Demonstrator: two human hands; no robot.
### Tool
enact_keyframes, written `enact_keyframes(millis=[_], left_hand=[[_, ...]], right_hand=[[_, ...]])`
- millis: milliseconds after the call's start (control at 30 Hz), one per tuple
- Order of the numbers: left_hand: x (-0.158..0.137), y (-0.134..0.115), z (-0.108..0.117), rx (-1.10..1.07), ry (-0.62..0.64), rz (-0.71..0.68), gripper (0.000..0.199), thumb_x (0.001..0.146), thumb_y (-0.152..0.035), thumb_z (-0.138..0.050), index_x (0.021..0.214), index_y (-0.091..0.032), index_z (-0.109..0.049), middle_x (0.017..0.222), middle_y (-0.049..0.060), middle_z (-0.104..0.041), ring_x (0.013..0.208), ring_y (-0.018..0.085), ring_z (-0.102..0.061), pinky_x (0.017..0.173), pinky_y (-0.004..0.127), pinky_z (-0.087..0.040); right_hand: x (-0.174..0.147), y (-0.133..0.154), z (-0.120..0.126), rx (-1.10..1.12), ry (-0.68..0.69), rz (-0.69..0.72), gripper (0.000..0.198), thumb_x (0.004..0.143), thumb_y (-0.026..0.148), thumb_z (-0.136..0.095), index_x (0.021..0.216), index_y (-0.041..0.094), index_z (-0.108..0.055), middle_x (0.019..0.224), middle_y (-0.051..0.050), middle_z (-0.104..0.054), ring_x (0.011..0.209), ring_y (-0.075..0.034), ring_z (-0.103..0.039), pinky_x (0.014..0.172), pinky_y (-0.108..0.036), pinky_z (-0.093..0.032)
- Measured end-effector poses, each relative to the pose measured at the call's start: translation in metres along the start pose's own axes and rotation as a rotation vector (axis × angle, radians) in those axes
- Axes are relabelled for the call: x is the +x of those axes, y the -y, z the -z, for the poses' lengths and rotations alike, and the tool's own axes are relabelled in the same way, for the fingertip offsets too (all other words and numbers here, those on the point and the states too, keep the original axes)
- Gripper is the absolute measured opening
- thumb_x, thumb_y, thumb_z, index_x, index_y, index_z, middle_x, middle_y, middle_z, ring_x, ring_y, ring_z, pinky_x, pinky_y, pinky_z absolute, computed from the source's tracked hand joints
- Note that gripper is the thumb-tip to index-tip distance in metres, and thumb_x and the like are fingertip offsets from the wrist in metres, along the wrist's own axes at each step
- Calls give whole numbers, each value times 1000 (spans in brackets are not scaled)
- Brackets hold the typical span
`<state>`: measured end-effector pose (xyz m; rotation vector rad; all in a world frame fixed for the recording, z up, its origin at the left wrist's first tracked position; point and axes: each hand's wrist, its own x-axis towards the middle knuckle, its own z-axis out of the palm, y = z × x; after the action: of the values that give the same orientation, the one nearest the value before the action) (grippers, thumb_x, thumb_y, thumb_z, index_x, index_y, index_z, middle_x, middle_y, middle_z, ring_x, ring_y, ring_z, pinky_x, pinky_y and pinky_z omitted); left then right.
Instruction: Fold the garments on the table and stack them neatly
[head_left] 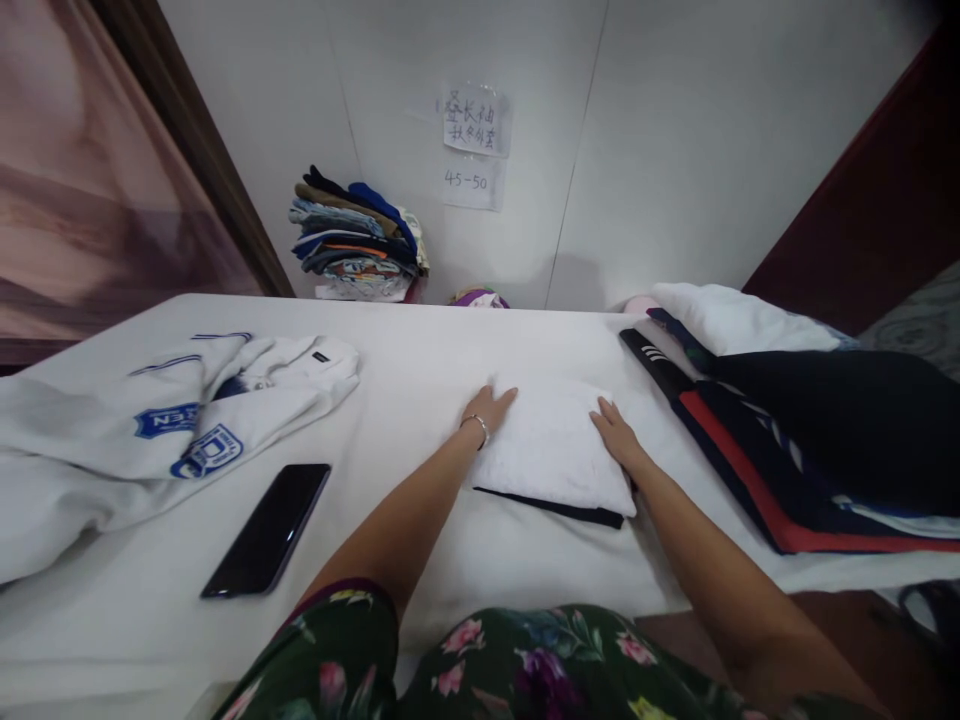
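Observation:
A folded white garment (pixel 555 445) lies flat on the white-covered table (pixel 420 400) in front of me, with a strip of black fabric (pixel 570 508) showing under its near edge. My left hand (pixel 489 412), a bracelet at its wrist, rests at the garment's left edge with its fingers apart. On the opposite edge lies my right hand (pixel 616 435), fingers stretched out over the white fabric. Neither hand visibly lifts the garment. The underside of my right hand is hidden.
At left lies a loose white garment (pixel 262 400) with blue lettering. A black phone (pixel 266 530) is nearer me. Folded dark and red clothes (pixel 825 430) are piled at right. Beyond the far edge stands a stack of clothes (pixel 360 240), near handwritten paper signs (pixel 476 120) on the wall.

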<state>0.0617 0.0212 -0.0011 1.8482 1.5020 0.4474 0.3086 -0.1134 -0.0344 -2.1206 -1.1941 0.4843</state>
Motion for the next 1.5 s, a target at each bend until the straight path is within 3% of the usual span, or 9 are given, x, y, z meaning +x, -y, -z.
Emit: enact_keyframes(millis=[267, 433, 633, 867, 967, 1067, 1233, 1367, 1500], left_hand=[[-28, 20, 11, -179, 170, 89, 82, 70, -73, -60, 126, -14, -53, 126, 17, -63, 108, 29, -64, 84, 35, -53], [-35, 19, 21, -386, 125, 114, 71, 69, -59, -72, 123, -15, -55, 122, 15, -66, 102, 26, -67, 79, 32, -55], [-31, 34, 49, -368, -64, 132, 69, 71, -57, -72, 120, -13, -57, 120, 17, -66, 102, 27, -66, 81, 33, -54], [-38, 49, 44, -231, -74, 185, 67, 73, -61, -67, 120, -14, -57, 123, 17, -64, 108, 31, -63, 88, 37, -51], [-48, 55, 40, -150, -126, 100, 72, 77, -60, -62, 132, -16, -48, 134, 17, -57, 119, 31, -56, 100, 40, -45], [-66, 70, 38, -93, -161, -110, 74, 80, -54, -60, 140, -17, -39, 146, 15, -45, 133, 28, -44, 111, 41, -35], [-100, 98, 38, 71, -41, -431, 85, 73, -43, -69, 145, -18, -33, 160, 13, -16, 145, 29, -21, 116, 44, -28], [-108, 105, 36, 164, -102, -494, 70, 76, -19, -58, 143, -20, -37, 159, 11, -20, 142, 26, -29, 113, 40, -35], [-105, 103, 32, 247, -160, -506, 73, 75, -10, -51, 146, -21, -35, 158, 9, -25, 138, 26, -38, 109, 39, -42]], right_hand=[[-72, -20, 0, 377, -109, -80, 75, 75, 58, -64, 141, 24, -48, 144, -6, -48, 135, -29, -42, 116, -48, -31], [-58, 4, -1, 471, -62, -17, 76, 78, 50, -63, 144, 18, -41, 141, -8, -52, 128, -26, -51, 108, -44, -43], [-20, 48, -13, 473, -56, 166, 75, 76, 41, -64, 143, 13, -42, 145, -10, -47, 133, -23, -46, 113, -39, -35], [-20, 37, -34, 290, -1, 103, 65, 79, 36, -57, 139, 14, -47, 143, -10, -50, 132, -23, -46, 114, -40, -31], [-37, 27, -26, 275, 6, 105, 63, 82, 39, -55, 140, 14, -48, 144, -10, -49, 133, -24, -45, 115, -42, -30], [-58, 18, -15, 267, 58, 142, 63, 86, 45, -52, 143, 19, -44, 146, -8, -47, 135, -25, -43, 114, -43, -32], [-87, 4, -3, 111, 110, 323, 69, 85, 50, -57, 147, 27, -37, 158, -5, -23, 145, -26, -23, 116, -45, -28], [-92, 2, -3, -94, 88, 520, 68, 83, 43, -63, 145, 29, -40, 162, -3, -5, 147, -31, -8, 117, -53, -22], [-86, 10, -10, -188, -2, 604, 60, 86, 26, -56, 144, 30, -42, 162, -2, -4, 148, -30, -8, 117, -54, -24]])
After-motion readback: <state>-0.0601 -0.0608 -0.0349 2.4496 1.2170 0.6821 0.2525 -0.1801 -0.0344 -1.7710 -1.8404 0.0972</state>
